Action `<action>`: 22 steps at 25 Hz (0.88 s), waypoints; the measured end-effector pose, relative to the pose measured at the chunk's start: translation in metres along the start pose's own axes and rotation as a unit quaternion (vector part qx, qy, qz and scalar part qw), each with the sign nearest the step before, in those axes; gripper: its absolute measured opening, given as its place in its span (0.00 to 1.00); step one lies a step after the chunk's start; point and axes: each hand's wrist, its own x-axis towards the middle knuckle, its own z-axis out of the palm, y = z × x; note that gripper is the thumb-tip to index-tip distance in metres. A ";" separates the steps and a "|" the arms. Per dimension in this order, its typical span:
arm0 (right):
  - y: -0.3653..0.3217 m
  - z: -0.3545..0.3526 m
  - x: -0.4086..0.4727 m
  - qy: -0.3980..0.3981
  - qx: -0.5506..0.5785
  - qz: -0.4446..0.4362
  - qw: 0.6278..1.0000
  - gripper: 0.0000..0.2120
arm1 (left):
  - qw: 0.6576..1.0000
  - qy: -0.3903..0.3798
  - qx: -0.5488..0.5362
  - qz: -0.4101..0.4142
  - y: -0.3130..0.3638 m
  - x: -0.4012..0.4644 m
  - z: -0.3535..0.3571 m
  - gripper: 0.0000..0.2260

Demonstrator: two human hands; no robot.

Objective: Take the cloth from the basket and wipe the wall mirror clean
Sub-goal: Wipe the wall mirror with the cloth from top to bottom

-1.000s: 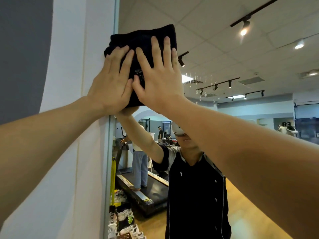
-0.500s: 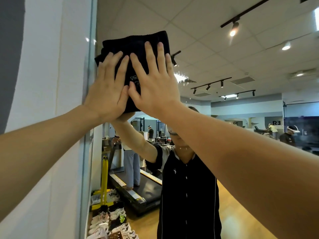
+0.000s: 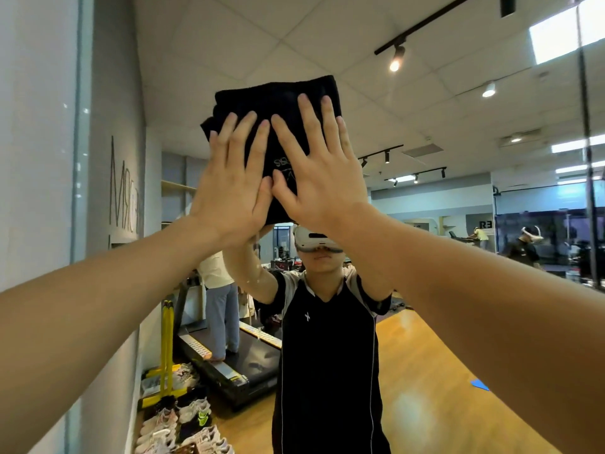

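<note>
Black and folded thick, the cloth (image 3: pixel 278 103) lies flat against the wall mirror (image 3: pixel 458 224) in the upper centre of the frame. The mirror's left edge (image 3: pixel 78 158) stands well apart; glass runs wide rightward. Left hand (image 3: pixel 229 191) and right hand (image 3: pixel 324 181) press it, fingers straight and spread, thumbs touching.

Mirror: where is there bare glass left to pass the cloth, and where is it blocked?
Bare mirror lies right of the cloth, above it, and left toward the frame. Blocked at centre, where the left hand and right hand press the cloth flat.
</note>
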 end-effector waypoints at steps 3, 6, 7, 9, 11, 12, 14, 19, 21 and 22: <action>0.032 -0.010 -0.011 -0.002 -0.008 0.003 1.000 0.34 | 1.000 -0.001 0.001 0.003 0.032 0.014 0.009 0.32; 0.067 -0.021 -0.025 0.002 -0.010 0.010 1.000 0.34 | 1.000 0.005 -0.006 0.014 0.067 0.027 0.018 0.31; 0.078 -0.024 -0.030 0.003 -0.008 0.013 1.000 0.34 | 1.000 0.006 -0.008 0.018 0.078 0.031 0.022 0.31; 0.101 -0.032 -0.039 0.006 -0.002 0.017 1.000 0.34 | 1.000 0.007 -0.009 0.025 0.101 0.041 0.028 0.31; 0.124 -0.040 -0.047 0.004 -0.005 0.022 1.000 0.34 | 0.999 0.003 -0.003 0.032 0.123 0.053 0.033 0.32; 0.136 -0.044 -0.049 0.000 -0.008 0.026 1.000 0.34 | 0.999 0.002 0.000 0.035 0.133 0.060 0.036 0.32; 0.156 -0.050 -0.048 -0.007 -0.016 0.038 0.999 0.33 | 0.999 -0.003 0.005 0.041 0.148 0.076 0.039 0.32; 0.170 -0.051 -0.013 -0.009 -0.028 0.065 0.997 0.34 | 0.998 -0.021 0.020 0.059 0.137 0.121 0.033 0.33; 0.167 -0.050 0.010 -0.008 -0.030 0.079 0.996 0.34 | 0.997 -0.034 0.031 0.061 0.120 0.142 0.027 0.32; 0.163 -0.050 0.023 -0.009 -0.030 0.084 0.996 0.34 | 0.997 -0.038 0.036 0.060 0.109 0.151 0.022 0.32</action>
